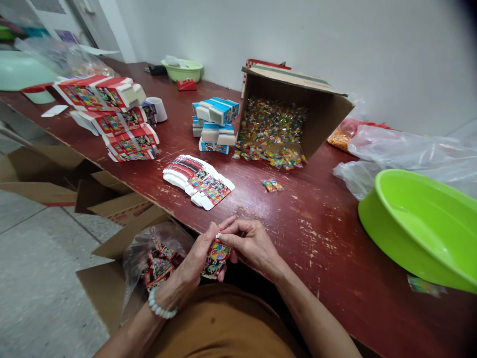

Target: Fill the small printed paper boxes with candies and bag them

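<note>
My left hand (pixel 196 261), with a beaded bracelet at its wrist, is wrapped round a small printed carton (pixel 218 252) held just off the table's front edge. At the carton's top end, the fingers of my right hand (pixel 253 242) pinch its white flap. Beyond my hands lies a fanned stack of flat printed cartons (pixel 201 181). To its right sits a small clear packet of colourful candies (pixel 272 185). Below my left hand, an open cardboard box lined with a plastic bag holds several finished-looking cartons (pixel 160 266).
On the red table (pixel 268 219), a tipped cardboard box (pixel 324 124) spills many candy packets (pixel 274 122). Bundled red cartons (pixel 130 141) and blue cartons (pixel 218 112) are stacked behind. A green basin (pixel 376 214) stands at the right, beside plastic bags (pixel 417 146).
</note>
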The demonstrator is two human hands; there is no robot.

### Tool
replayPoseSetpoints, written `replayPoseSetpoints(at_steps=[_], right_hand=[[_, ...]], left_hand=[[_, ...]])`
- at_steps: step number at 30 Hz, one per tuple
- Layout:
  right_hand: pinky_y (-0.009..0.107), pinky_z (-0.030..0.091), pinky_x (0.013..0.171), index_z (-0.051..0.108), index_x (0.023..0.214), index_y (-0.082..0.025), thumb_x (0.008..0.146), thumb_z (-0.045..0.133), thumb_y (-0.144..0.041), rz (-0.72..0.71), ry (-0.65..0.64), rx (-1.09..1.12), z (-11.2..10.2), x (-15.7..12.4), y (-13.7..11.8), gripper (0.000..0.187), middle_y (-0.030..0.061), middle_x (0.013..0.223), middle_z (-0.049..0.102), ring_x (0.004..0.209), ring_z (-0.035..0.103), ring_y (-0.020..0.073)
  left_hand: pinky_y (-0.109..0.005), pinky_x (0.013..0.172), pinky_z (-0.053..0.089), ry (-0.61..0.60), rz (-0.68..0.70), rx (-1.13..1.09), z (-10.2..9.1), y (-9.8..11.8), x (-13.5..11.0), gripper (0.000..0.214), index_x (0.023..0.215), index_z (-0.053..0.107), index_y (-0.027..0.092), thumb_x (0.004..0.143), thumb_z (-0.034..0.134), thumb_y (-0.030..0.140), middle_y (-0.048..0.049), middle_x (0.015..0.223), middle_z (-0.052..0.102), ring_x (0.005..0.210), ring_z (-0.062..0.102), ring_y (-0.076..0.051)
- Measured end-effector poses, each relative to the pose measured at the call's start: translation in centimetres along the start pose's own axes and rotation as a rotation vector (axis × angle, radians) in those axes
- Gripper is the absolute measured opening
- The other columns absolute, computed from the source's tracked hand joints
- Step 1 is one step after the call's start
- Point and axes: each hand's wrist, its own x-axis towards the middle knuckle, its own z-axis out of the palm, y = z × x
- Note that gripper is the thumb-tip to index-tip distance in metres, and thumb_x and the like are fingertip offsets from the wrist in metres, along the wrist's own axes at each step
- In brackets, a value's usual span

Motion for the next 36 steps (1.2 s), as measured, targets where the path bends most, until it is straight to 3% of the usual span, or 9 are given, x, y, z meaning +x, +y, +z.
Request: replayPoseSetpoints(at_steps=[5,9,14,16,21,25,28,33,36], right_hand=[[0.019,0.044,0.045,0.073,0.080,-0.017,0.082,0.069,-0.040,-0.144,-0.043,-0.087,-0.1,-0.6,0.2,0.024,0.0028,0.084,0.068,0.047,0.053,0.0050],[0.019,0.042,0.046,0.070,0.089,-0.017,0.080,0.070,-0.039,-0.053,-0.021,0.031,-0.3,-0.5,0.8,0.024,0.0003,0.073,0.067,0.046,0.052,0.0060],[0.020,0.042,0.043,0.063,0.073,-0.016,0.081,0.069,-0.036,-0.065,0.044,-0.005,0.1,-0.1,1.1,0.022,-0.0003,0.065,0.065,0.043,0.050,0.0072],[0.023,0.045,0.048,0.062,0.072,-0.017,0.084,0.065,-0.034,-0.178,0.063,-0.096,0.4,-0.3,1.0,0.020,0.0026,0.075,0.067,0.049,0.054,0.0091],[0.034,0.049,0.081,0.066,0.081,-0.022,0.090,0.058,-0.028,-0.631,0.158,-0.565,0.4,-1.3,0.8,0.013,0.0065,0.086,0.068,0.087,0.062,0.0192],[0.035,0.048,0.084,0.063,0.092,-0.022,0.088,0.062,-0.031,-0.647,0.089,-0.691,-0.1,-1.3,1.3,0.010,0.0074,0.096,0.068,0.095,0.060,0.0206],[0.038,0.046,0.085,0.061,0.100,-0.021,0.082,0.069,-0.036,-0.589,0.057,-0.834,0.0,-1.4,2.1,0.024,0.0096,0.109,0.067,0.101,0.059,0.0239],[0.053,0.034,0.098,0.038,0.140,-0.015,0.065,0.079,-0.036,-0.598,0.063,-1.181,1.0,-2.4,3.2,0.088,0.0197,0.142,0.048,0.125,0.044,0.0376],[0.051,0.036,0.097,0.037,0.142,-0.013,0.066,0.074,-0.023,-0.653,0.022,-1.213,1.0,-2.4,3.7,0.085,0.0189,0.133,0.056,0.119,0.049,0.0357]], left_hand=[[-0.023,0.036,0.045,0.046,0.013,-0.030,-0.2,-0.4,0.0,0.055,0.137,0.054,0.017,0.089,0.051,0.046,-0.0050,0.064,0.068,0.043,0.060,-0.017],[-0.023,0.036,0.045,0.052,0.015,-0.054,-0.2,-0.5,0.1,0.054,0.136,0.054,0.018,0.088,0.052,0.043,-0.0061,0.070,0.071,0.040,0.059,-0.015],[-0.023,0.036,0.046,0.074,0.002,-0.065,-0.3,-0.3,0.2,0.056,0.135,0.053,0.015,0.087,0.051,0.043,-0.0047,0.065,0.068,0.040,0.059,-0.016],[-0.024,0.036,0.046,0.087,-0.010,-0.105,-0.3,-0.2,0.2,0.055,0.135,0.053,0.014,0.088,0.049,0.042,-0.0064,0.071,0.070,0.042,0.060,-0.016],[-0.025,0.036,0.047,0.096,-0.007,-0.164,-0.4,0.0,0.0,0.047,0.128,0.059,0.017,0.086,0.053,0.038,-0.0093,0.094,0.074,0.043,0.060,-0.015],[-0.022,0.042,0.046,0.137,0.035,-0.168,-0.7,-0.6,0.3,0.040,0.120,0.064,0.018,0.083,0.059,0.035,-0.0078,0.098,0.074,0.052,0.064,-0.014],[-0.023,0.054,0.050,0.213,0.060,-0.225,-0.9,-1.7,0.9,0.033,0.112,0.068,0.017,0.082,0.063,0.033,-0.0052,0.094,0.075,0.070,0.069,-0.018],[-0.028,0.084,0.051,0.268,0.101,-0.463,-0.4,-3.0,1.2,0.023,0.095,0.070,0.015,0.081,0.066,0.032,-0.0047,0.096,0.074,0.092,0.068,-0.020],[-0.031,0.093,0.048,0.268,0.169,-0.455,0.1,-3.2,0.8,0.031,0.098,0.070,0.014,0.085,0.062,0.041,-0.0067,0.101,0.074,0.102,0.065,-0.022]])
